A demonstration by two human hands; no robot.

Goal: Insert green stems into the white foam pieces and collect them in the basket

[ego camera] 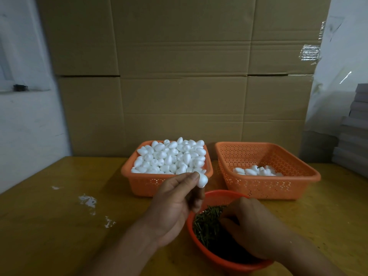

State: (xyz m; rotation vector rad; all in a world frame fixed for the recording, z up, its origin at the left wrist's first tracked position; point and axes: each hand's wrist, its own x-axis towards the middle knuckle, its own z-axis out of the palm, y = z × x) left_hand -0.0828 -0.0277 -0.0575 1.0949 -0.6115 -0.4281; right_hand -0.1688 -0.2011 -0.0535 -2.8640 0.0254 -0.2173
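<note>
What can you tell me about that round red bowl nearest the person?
The round red perforated plastic bowl sits upright on the yellow table's near edge, in front of two orange baskets. It holds a heap of short dark green stems. The right hand reaches into it, fingers curled among the stems.

the left hand (175,204) pinches a white foam piece (202,181) at its fingertips, raised above the near rim of the full basket (139,182) heaped with foam pieces. the right hand (253,228) reaches down, fingers curled, into the round bowl (215,196) of green stems (207,222). right of the full basket stands a second basket (268,186) with a few pieces on its floor. white crumbs (87,201) lie on the yellow table (59,226). cardboard boxes (179,76) stand behind.
</note>
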